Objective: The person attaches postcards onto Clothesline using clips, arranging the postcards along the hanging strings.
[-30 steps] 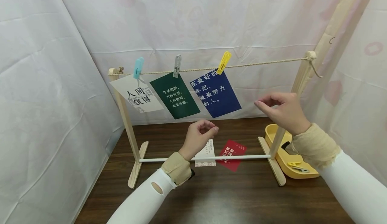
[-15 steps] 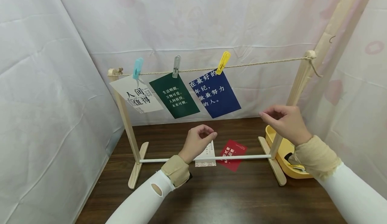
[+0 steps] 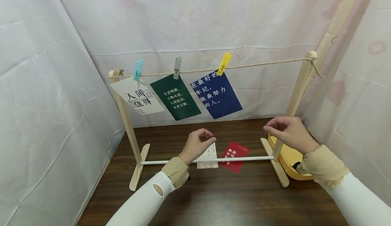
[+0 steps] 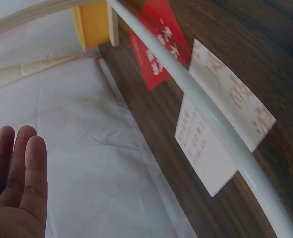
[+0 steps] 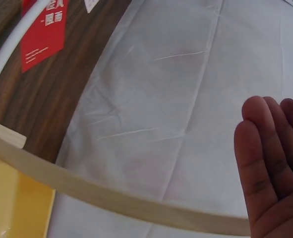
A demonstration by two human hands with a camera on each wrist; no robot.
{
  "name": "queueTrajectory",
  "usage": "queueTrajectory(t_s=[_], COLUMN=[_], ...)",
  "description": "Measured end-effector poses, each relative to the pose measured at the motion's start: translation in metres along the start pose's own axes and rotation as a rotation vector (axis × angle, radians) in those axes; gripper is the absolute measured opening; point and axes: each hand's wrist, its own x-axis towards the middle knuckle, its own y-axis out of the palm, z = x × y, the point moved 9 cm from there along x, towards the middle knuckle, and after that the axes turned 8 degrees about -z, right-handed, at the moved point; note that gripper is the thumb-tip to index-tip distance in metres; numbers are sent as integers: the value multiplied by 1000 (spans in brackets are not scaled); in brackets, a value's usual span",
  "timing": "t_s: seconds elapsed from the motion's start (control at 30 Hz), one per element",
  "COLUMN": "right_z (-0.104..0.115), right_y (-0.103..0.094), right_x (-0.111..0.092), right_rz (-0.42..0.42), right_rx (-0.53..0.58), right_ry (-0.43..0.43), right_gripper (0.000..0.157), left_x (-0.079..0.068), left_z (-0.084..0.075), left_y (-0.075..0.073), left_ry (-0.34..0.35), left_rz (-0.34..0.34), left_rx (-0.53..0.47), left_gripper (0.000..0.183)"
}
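My left hand [image 3: 195, 147] hovers above the rack's white crossbar [image 3: 244, 158], fingers loosely bent and nothing held. In the left wrist view its fingers [image 4: 35, 171] point upward, bare. Below it a white card [image 3: 208, 159] with printed text lies partly hidden. Beside that card is a red card [image 3: 234, 156], flat on the table. My right hand [image 3: 290, 134], also holding nothing, is by the right wooden post [image 3: 297, 90]. Three cards hang from the rope [image 3: 262, 64]: a white one [image 3: 137, 95] by a blue clothespin, a green one [image 3: 180, 97] by a grey clothespin, a blue one [image 3: 217, 95] by a yellow clothespin.
A yellow tray [image 3: 288, 154] stands behind the right post, partly covered by my right wrist. The rack's wooden feet [image 3: 140, 166] rest on the dark wooden table [image 3: 213, 199]. White fabric [image 3: 195, 19] encloses the back and sides.
My right hand has come down from beside the blue card to near the tray, now covering the clothespins in it. My left hand has sunk slightly. The hanging cards stay in place.
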Motion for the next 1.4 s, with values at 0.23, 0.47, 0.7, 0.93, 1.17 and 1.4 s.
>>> queueTrajectory(t_s=[0.23, 0.47, 0.7, 0.93, 1.17, 1.4], right_z=[-16, -31, -45, -64, -83, -103], right_y=[4, 4, 1, -3, -3, -2], right_x=[-10, -20, -27, -32, -37, -47], right_rz=[71, 87, 123, 152, 220, 322], right_rx=[-26, -52, -78, -98, -146, -188], right_ry=[26, 34, 62, 111, 131, 208], right_gripper=[12, 5, 7, 7, 9, 12], left_x=[3, 6, 10, 18, 27, 33], left_z=[15, 31, 48, 56, 72, 88], left_y=[2, 3, 8, 15, 21, 22], left_ry=[5, -35, -90, -90, -74, -44], left_rz=[52, 91, 172, 272, 338, 382], left_rx=[63, 134, 225, 346, 426, 547], left_gripper=[18, 23, 36, 50, 55, 60])
